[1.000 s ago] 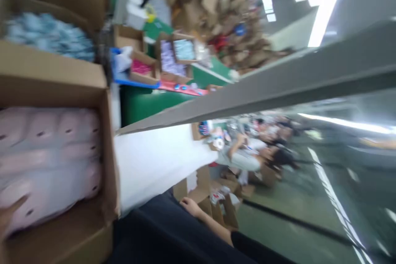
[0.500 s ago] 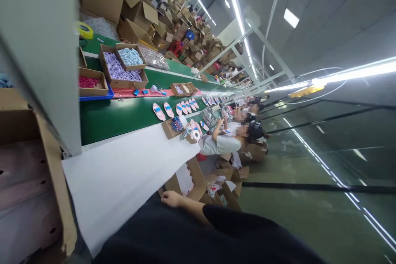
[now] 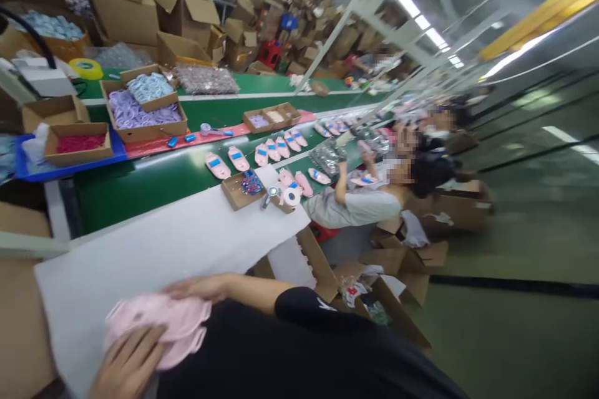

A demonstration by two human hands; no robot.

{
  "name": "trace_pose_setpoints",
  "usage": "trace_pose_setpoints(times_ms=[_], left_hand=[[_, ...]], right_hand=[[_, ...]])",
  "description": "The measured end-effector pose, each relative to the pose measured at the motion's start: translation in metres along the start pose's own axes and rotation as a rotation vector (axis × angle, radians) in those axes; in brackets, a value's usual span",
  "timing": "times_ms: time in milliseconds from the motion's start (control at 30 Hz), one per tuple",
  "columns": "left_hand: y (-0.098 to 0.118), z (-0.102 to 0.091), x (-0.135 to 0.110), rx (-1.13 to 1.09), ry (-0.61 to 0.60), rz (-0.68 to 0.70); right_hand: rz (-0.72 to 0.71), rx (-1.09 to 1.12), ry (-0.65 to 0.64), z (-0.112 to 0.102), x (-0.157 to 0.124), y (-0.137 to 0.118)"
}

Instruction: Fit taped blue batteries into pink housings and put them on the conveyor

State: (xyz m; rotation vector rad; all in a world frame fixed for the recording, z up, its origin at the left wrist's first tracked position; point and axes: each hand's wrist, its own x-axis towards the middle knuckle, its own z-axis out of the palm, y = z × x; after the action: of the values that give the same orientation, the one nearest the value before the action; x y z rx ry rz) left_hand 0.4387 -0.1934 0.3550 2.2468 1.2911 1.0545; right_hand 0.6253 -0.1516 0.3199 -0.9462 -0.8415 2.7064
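Note:
Two or more pink moulded-looking pieces (image 3: 175,324), overlapping, are between my hands over the near end of the white sheet (image 3: 154,249). My left hand (image 3: 131,358) grips their near left side, fingers laid over the top. At their far edge my right hand (image 3: 199,288) holds on, its fingertips partly hidden. The pieces are slightly blurred, so their exact kind is unclear. Past the sheet's far end stand a small carton (image 3: 238,196) of red and blue small parts and a roll of white tape (image 3: 292,196).
Several pink pieces with blue patches (image 3: 218,165) lie along the green conveyor (image 3: 140,187). Cartons of purple rings (image 3: 140,113) and red parts (image 3: 82,143) stand behind. A co-worker in a light shirt (image 3: 369,207) sits to the right, near open cartons (image 3: 322,255) on the floor.
The view has swung left and levelled somewhat. My right hand moved left from the sheet's edge onto the pink pieces. My left hand and those pieces have come into view.

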Motion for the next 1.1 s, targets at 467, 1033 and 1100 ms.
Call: trace_pose_setpoints(times_ms=[467,1033,1100], left_hand=[[0.085,0.130,0.036,-0.895,-0.194,-0.979],[-0.127,0.119,0.103,0.273,-0.799,-0.625],[-0.145,0.135,0.116,0.304,-0.780,-0.604]], right_hand=[[-0.688,0.169,0.740,-0.085,-0.145,0.023],[0.070,-1.189,0.894,-0.202,-0.144,-0.005],[0.051,-1.417,0.805,-0.206,-0.131,-0.033]])
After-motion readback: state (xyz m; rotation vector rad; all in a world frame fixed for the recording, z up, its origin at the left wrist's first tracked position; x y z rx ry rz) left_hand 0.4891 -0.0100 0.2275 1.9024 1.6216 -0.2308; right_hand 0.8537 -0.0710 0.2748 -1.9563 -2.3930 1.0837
